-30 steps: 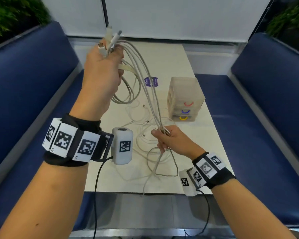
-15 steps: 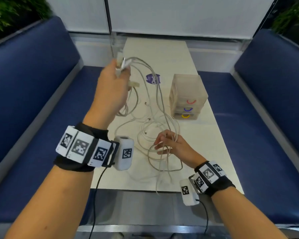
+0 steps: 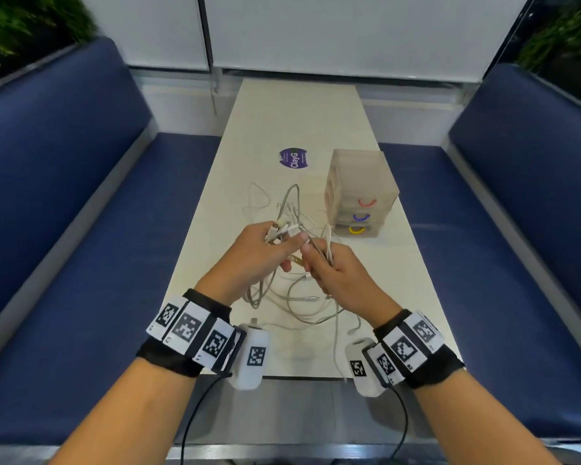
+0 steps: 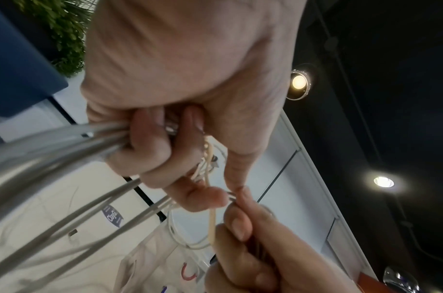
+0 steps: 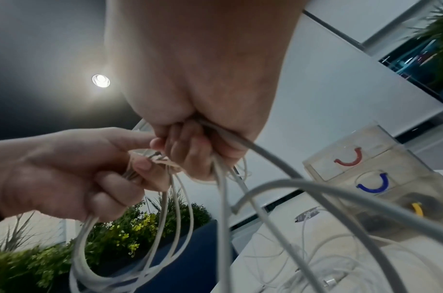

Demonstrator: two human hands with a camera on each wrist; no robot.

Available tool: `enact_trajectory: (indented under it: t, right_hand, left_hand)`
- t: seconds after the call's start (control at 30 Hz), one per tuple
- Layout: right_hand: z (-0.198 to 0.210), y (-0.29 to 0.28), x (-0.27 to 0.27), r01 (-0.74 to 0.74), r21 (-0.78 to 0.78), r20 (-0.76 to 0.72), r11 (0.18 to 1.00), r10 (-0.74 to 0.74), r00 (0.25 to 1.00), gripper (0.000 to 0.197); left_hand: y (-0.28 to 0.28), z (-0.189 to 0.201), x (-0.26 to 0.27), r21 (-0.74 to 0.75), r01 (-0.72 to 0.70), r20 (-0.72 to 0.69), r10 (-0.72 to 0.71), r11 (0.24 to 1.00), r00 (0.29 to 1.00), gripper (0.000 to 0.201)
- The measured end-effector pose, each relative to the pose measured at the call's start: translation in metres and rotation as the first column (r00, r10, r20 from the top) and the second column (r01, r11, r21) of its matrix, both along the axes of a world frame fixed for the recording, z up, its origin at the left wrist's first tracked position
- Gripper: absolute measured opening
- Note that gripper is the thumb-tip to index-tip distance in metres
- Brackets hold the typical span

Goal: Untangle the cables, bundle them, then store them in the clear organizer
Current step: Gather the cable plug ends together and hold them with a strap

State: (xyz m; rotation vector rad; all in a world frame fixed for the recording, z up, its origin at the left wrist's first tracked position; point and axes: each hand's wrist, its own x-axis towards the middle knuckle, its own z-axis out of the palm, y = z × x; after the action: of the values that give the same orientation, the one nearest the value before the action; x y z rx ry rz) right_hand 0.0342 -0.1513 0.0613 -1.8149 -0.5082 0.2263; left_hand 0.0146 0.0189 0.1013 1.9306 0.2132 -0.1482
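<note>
Cable (image 4: 52,150) ends inside the curled fingers (image 4: 150,142) of both hands are hidden; strands nearest the wrist lenses blur.

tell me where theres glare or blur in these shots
Head view: sharp, edges bowed by the wide lens. Left wrist view: round ceiling lamp flares, near grey cables smeared out of focus. Right wrist view: another ceiling light blooms, and the clear plastic drawer organizer looks soft.
</note>
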Motion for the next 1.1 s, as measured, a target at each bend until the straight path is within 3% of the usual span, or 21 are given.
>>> enact_trajectory:
  t: [0.1, 0.2, 0.3, 0.4, 0.53, 0.6, 0.7, 0.83, 1.1]
  right_hand:
    - [0.005, 0.000, -0.003, -0.020, -0.052, 0.143, 0.998, 0.028, 0.989, 0.026]
    - [0.005, 0.004, -0.003, -0.076, -0.319, 0.233, 0.945, 0.156, 0.960, 0.014]
    - [0.002, 0.011, 0.001, -0.067, -0.465, 0.280, 0.883, 0.218, 0.935, 0.029]
    - [0.005, 0.013, 0.001, -0.018, -0.500, 0.330, 0.866, 0.209, 0.921, 0.024]
    - [0.008, 0.016, -0.004, 0.040, -0.343, 0.317, 0.938, 0.075, 0.945, 0.018]
    - [0.010, 0.017, -0.006, 0.080, -0.198, 0.275, 0.977, -0.023, 0.961, 0.004]
    - [0.009, 0.015, -0.006, 0.146, -0.058, 0.199, 0.988, -0.132, 0.971, 0.040]
    - [0.006, 0.009, -0.005, -0.090, 0.123, -0.126, 0.988, 0.105, 0.986, 0.042]
    - [-0.023, 0.012, -0.007, -0.031, 0.126, -0.160, 0.991, 0.052, 0.986, 0.045]
  left_hand:
    - [0.001, 0.001, -0.002, -0.063, -0.015, -0.094, 0.010, 0.998, 0.996, 0.062]
    - [-0.004, 0.000, -0.002, -0.107, -0.019, -0.149, 0.003, 0.994, 0.989, 0.070]
    - [-0.014, -0.004, -0.002, -0.113, -0.052, -0.072, 0.044, 0.992, 0.996, 0.060]
    - [-0.015, -0.009, 0.001, -0.160, -0.067, 0.015, 0.071, 0.985, 0.997, 0.076]
    - [-0.019, -0.003, 0.002, -0.057, -0.036, 0.156, 0.044, 0.998, 0.987, 0.060]
    - [-0.019, 0.000, 0.002, -0.037, -0.085, 0.239, 0.091, 0.996, 0.967, 0.047]
    - [-0.009, 0.004, 0.009, -0.076, -0.157, 0.321, 0.173, 0.985, 0.931, 0.031]
    - [0.002, 0.021, 0.018, -0.059, -0.172, 0.393, 0.181, 0.983, 0.902, 0.032]
    - [0.016, 0.088, 0.028, -0.112, -0.266, 0.614, 0.277, 0.958, 0.739, 0.031]
